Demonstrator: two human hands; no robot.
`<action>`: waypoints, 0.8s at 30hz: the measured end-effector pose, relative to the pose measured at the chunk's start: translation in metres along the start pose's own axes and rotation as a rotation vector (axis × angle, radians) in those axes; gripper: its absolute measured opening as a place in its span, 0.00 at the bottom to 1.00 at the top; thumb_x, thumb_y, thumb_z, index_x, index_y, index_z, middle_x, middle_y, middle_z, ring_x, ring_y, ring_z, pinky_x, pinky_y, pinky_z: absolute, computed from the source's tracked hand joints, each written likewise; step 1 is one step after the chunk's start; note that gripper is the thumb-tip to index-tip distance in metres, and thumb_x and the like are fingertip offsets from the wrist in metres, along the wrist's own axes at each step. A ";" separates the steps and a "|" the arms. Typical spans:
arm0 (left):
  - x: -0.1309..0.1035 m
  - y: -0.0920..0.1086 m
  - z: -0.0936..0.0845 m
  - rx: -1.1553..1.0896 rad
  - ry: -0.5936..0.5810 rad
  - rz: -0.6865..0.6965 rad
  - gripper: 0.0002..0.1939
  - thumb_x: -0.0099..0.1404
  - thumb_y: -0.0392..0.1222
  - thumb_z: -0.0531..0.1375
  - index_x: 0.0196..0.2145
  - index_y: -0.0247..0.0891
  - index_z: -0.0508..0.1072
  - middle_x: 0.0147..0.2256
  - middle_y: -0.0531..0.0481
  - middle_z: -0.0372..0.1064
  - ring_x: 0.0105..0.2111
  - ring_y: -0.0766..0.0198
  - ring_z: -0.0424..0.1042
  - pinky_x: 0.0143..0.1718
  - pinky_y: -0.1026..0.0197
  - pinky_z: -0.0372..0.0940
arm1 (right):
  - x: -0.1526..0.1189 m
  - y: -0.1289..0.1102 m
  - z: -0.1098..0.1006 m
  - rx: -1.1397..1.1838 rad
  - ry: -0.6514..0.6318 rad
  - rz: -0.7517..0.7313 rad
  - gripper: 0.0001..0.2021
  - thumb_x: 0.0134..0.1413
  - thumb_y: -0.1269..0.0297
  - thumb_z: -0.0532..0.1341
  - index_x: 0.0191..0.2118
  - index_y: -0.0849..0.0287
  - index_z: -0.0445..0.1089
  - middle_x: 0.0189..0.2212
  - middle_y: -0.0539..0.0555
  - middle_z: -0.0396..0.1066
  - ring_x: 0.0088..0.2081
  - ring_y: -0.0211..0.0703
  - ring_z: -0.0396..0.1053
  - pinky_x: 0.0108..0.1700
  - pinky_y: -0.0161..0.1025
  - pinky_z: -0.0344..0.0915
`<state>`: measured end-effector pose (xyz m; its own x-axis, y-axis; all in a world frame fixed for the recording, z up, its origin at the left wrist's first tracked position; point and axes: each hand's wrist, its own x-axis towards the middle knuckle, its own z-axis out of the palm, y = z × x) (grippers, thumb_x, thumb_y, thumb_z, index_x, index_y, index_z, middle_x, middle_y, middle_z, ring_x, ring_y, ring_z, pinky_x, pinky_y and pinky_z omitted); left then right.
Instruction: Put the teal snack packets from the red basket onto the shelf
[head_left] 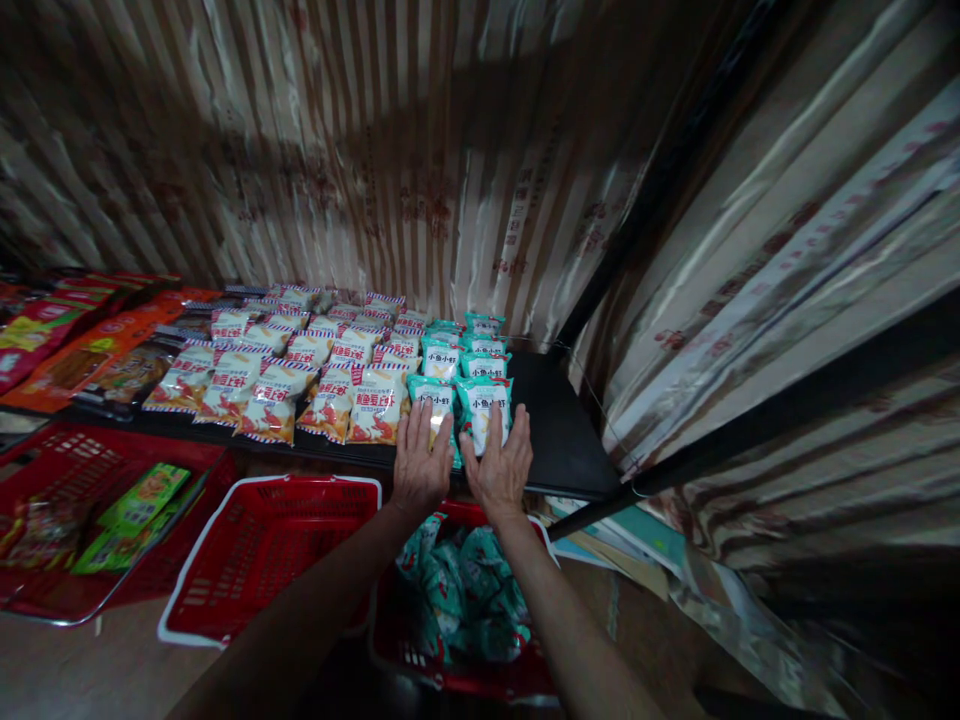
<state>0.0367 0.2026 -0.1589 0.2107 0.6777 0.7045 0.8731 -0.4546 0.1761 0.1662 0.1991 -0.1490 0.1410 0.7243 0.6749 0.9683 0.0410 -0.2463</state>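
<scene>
Two columns of teal and white snack packets (441, 358) lie on the black shelf (551, 420), at the right end of the stocked row. My left hand (421, 462) rests over the front packet of the left column, palm down with its fingers stretched out. Over the front packet (486, 405) of the right column lies my right hand (499, 462), its fingers spread and the thumb at the packet's left side. Neither hand is closed round a packet. Below my forearms, a red basket (390, 640) holds a heap of teal packets (469, 580).
White and orange snack packets (289, 350) fill the shelf's middle, with orange and red packages (112, 345) farther left. A red basket with a white rim (270, 483) and another red basket (214, 462) stand below. A black post (720, 410) and striped sheeting (787, 250) bound the right.
</scene>
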 end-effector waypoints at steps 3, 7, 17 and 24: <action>-0.001 0.000 -0.002 -0.008 -0.027 0.009 0.26 0.66 0.42 0.51 0.61 0.36 0.57 0.65 0.36 0.42 0.66 0.48 0.37 0.62 0.41 0.46 | -0.002 0.000 0.000 -0.025 -0.045 -0.012 0.32 0.59 0.51 0.52 0.65 0.57 0.47 0.67 0.67 0.35 0.64 0.64 0.42 0.57 0.60 0.53; -0.001 -0.001 -0.005 -0.023 -0.063 0.004 0.27 0.67 0.43 0.51 0.62 0.36 0.56 0.66 0.37 0.39 0.66 0.49 0.36 0.63 0.41 0.43 | -0.002 0.000 -0.001 -0.019 -0.078 0.000 0.33 0.59 0.50 0.52 0.66 0.57 0.46 0.67 0.67 0.34 0.65 0.63 0.40 0.57 0.61 0.52; -0.009 -0.002 -0.015 -0.038 -0.101 0.047 0.27 0.67 0.44 0.51 0.62 0.39 0.56 0.66 0.38 0.37 0.66 0.48 0.35 0.63 0.40 0.40 | -0.006 0.001 -0.009 0.010 -0.134 -0.001 0.36 0.57 0.46 0.52 0.66 0.58 0.43 0.67 0.67 0.28 0.66 0.64 0.32 0.58 0.64 0.48; -0.017 -0.001 -0.024 -0.042 -0.086 0.088 0.27 0.66 0.42 0.51 0.62 0.37 0.57 0.66 0.37 0.39 0.66 0.48 0.35 0.63 0.40 0.40 | -0.011 -0.003 -0.017 0.017 -0.180 0.018 0.33 0.59 0.49 0.51 0.65 0.57 0.45 0.67 0.67 0.27 0.66 0.66 0.31 0.58 0.65 0.47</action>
<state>0.0213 0.1776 -0.1549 0.3245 0.6802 0.6573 0.8308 -0.5372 0.1457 0.1648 0.1795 -0.1442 0.1175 0.8364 0.5354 0.9621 0.0378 -0.2702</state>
